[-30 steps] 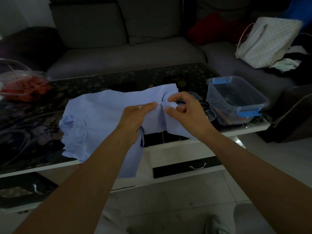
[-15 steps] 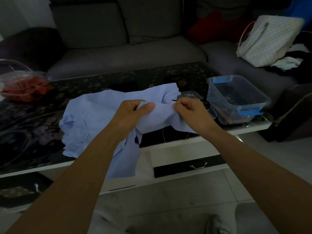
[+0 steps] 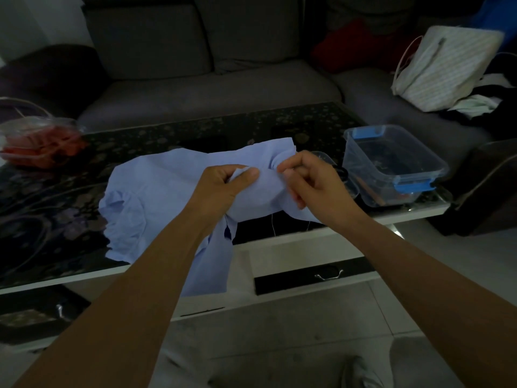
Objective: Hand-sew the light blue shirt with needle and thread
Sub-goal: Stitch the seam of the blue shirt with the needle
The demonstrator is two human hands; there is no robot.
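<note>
Sofa [image 3: 212, 88]: grey, behind the table [image 3: 307, 127].
Light blue shirt [image 3: 156, 191]: spread on the table, one flap hanging over the near edge.
Clear box [image 3: 436, 169]: blue clips, right of the shirt.
Left hand [image 3: 221, 189]: grip bunching shirt cloth, thumb on top.
Right hand [image 3: 313, 183]: narrow grip pinching the adjoining fold; needle indiscernible.
Thread [image 3: 272, 225]: pale strand hanging below the shirt.
</note>
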